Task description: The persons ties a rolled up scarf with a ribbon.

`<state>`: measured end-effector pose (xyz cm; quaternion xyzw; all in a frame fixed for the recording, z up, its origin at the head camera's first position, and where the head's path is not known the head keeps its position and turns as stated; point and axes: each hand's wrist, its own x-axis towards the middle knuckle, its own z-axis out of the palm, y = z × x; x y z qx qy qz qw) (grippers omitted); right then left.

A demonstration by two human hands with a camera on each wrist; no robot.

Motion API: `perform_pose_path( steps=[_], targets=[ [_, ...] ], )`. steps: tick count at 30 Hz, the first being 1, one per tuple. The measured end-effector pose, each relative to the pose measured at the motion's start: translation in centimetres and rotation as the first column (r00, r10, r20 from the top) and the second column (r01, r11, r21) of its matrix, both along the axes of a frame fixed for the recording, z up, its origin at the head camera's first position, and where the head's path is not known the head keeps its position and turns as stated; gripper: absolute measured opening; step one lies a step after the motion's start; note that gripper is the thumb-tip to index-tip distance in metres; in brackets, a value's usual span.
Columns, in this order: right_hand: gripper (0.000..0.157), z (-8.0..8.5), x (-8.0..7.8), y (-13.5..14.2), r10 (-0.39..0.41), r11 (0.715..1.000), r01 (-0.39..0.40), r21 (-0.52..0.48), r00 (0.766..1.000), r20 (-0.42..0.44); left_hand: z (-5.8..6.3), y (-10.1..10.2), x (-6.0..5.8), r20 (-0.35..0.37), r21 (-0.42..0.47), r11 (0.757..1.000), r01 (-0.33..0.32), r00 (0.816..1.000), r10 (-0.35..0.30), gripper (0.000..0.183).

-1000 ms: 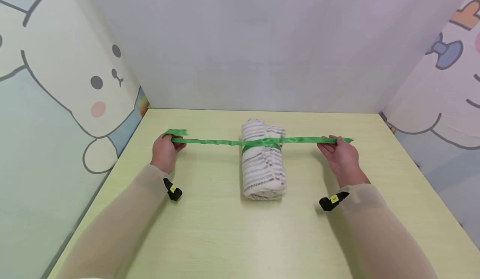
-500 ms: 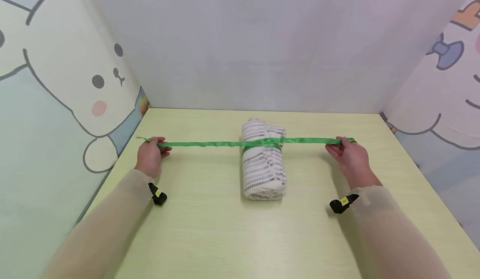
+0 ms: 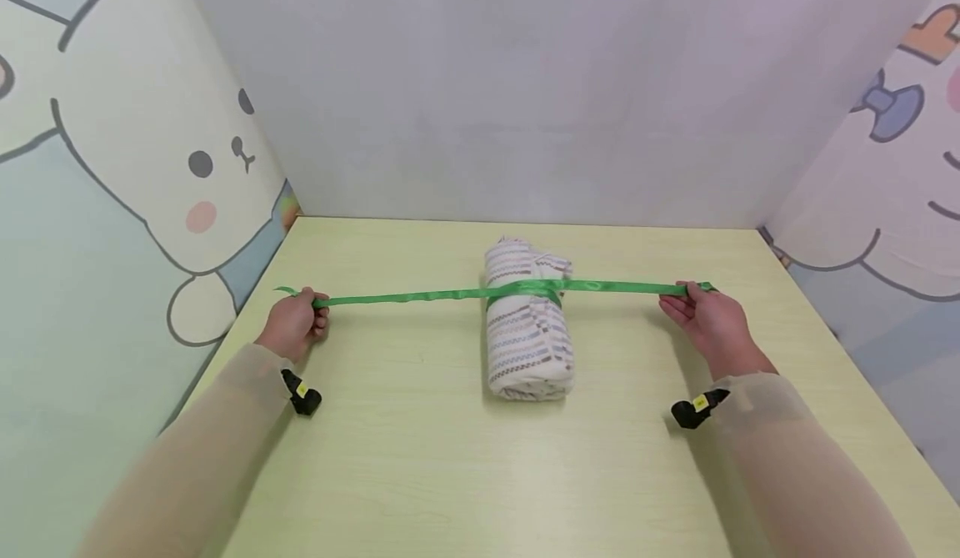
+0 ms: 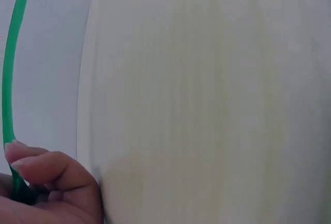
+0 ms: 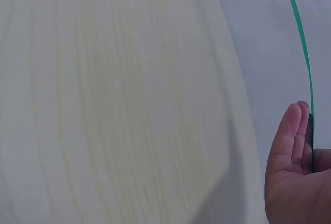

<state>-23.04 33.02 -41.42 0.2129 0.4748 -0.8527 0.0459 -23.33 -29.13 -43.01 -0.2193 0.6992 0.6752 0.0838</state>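
Head view: rolled striped towel point(image 3: 528, 366) lies about mid-width on the pale wood table point(image 3: 420, 466), long side running away from the person. Green ribbon point(image 3: 618, 287) goes round it, nearer the far end; strands overlap on top, can't tell if knotted. Long ends stretch out to both sides, nearly straight. Left hand point(image 3: 294, 323) grips the left end, fingers curled in on the ribbon, thin tail sticking out behind; left wrist view shows the same bent fingers. Right hand point(image 3: 712, 322) pinches the right end between thumb and fingers, fingers fairly straight in the right wrist view; short tail pokes past the thumb. Both hands well apart from the towel. Beige sleeves point(image 3: 810, 458) on both arms, black device point(image 3: 700, 408) with yellow label at each wrist. Plain back wall point(image 3: 480, 108), cartoon side walls point(image 3: 82, 291) left and right.
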Motion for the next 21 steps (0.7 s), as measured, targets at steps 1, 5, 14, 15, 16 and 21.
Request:
perform_pose_path(
  steps=[1, 5, 14, 15, 16, 21],
  targets=[
    [0.026, -0.1, 0.0, 0.0, 0.006, 1.0, -0.006, 0.015, 1.0, 0.011, 0.0, 0.0, 0.0, 0.0, 0.007, 1.0, -0.007, 1.0, 0.007, 0.04],
    [0.035, -0.5, -0.4, -0.2, 0.055, 0.99, -0.061, 0.13, 0.997, 0.049, -0.1, 0.5, -0.1, 0.002, -0.046, 0.999, 0.015, 1.0, -0.014, 0.045],
    [0.04, -2.1, -1.6, -0.6, 0.203, 0.55, -0.297, 0.781, 0.954, 0.22, -0.6, 1.1, -0.4, -0.005, -0.271, 0.958, 0.099, 0.995, -0.104, 0.04],
    [0.04, -2.0, -1.6, -0.6, 0.227, 0.465, -0.324, 0.824, 0.943, 0.243, -0.5, 1.1, -0.4, -0.001, -0.302, 0.948, 0.099, 0.995, -0.104, 0.04],
    [0.041, -1.9, -1.6, -0.6, 0.25, 0.386, -0.345, 0.855, 0.932, 0.264, -0.5, 1.1, -0.4, 0.005, -0.334, 0.937, 0.107, 0.994, -0.112, 0.042],
    [0.05, -1.2, -1.6, -0.4, 0.294, 0.062, -0.385, 0.921, 0.889, 0.351, -0.1, 1.3, 0.0, 0.047, -0.528, 0.83, 0.182, 0.982, -0.185, 0.072]
  ],
)
